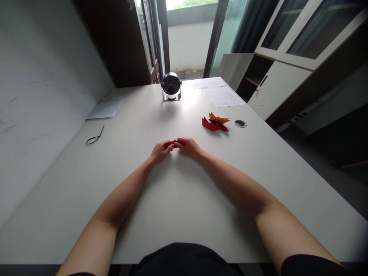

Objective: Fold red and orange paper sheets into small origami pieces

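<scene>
A small folded piece of red paper (174, 143) lies between my two hands at the middle of the white table (178, 199). My left hand (160, 152) pinches its left end with closed fingers. My right hand (189, 147) has its fingers closed over the right end. Both hands rest on the tabletop. A little to the right and farther back lie a folded red paper shape (214, 125) and an orange one (219, 119), touching each other.
A small round desk fan (171, 86) stands at the far middle. White sheets (222, 94) lie far right, another sheet (105, 107) far left. A black cable tie (94, 138) lies left. A cable grommet (240, 123) sits right. A wall runs along the left, cabinets right.
</scene>
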The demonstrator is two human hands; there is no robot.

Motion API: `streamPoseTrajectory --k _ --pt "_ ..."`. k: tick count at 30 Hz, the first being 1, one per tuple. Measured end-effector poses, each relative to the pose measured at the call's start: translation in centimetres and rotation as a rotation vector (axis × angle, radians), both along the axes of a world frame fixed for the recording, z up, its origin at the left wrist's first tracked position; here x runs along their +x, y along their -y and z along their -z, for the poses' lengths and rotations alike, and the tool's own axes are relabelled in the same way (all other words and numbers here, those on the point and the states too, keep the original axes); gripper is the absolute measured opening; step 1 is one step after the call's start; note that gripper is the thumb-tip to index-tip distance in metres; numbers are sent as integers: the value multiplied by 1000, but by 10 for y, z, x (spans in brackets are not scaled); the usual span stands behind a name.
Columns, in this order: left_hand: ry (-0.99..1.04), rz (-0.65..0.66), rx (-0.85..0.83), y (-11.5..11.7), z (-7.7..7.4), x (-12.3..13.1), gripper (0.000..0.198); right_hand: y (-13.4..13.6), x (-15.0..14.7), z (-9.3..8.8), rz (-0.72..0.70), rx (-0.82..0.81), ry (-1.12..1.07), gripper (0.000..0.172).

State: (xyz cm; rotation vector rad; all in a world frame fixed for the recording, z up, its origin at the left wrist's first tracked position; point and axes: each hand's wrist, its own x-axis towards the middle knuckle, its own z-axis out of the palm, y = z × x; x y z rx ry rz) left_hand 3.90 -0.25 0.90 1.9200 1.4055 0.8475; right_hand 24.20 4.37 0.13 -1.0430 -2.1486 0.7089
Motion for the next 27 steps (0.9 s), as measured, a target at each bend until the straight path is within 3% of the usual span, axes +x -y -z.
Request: streamPoseTrajectory --k 18,27 --pt "9 -9 18 -1 2 0 35 0 0 3 14 -6 2 34" --pt "21 -4 8 2 -4 2 35 0 0 1 7 5 10 35"
